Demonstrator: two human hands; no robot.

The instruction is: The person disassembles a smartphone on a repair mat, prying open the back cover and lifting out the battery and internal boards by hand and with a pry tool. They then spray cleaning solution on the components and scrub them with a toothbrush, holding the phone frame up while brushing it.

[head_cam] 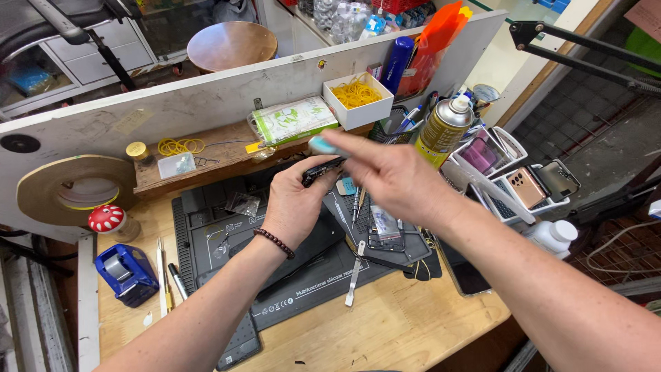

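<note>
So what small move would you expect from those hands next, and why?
Probably the right hand brings its pale blue tool down onto the dark phone frame. The left hand holds that frame raised over the mat, and the tool's tip hovers just above its edge.

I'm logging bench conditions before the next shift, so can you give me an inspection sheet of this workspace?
Surface: wooden bench with a dark silicone repair mat on it.
Job's things: dark phone frame held up; pale blue tool at its top.
Clutter: spray can, box of yellow rubber bands, blue tape dispenser, tweezers, rack of phones.
Grippers: left hand grips the frame; right hand holds the blue tool.
Cables: pale cable at the right, beyond the bench.
Surroundings: white backboard, round stool beyond.
</note>
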